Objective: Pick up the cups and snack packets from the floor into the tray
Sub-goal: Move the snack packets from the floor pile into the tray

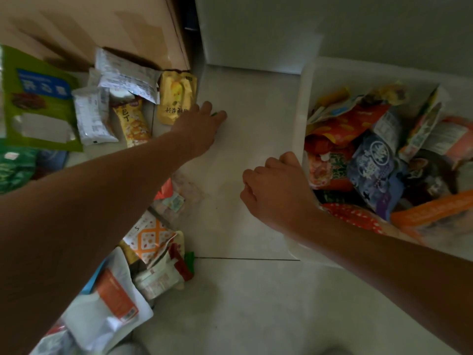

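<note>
Glossy yellow pouch [176, 98], 11 o'clock, ran 12–6 — left hand [202, 124] reached beside it, right hand [276, 193] curled by white plastic tray [300, 119] — both grips unclear.

The bare left arm [102, 201] is stretching far forward, its left hand [202, 121] showing its back, fingers bending downward, fingertips hidden. The bare right arm [384, 257] is reaching in from the right, its right hand [276, 185] curling its fingers under into a loose fist, knuckles up
</note>
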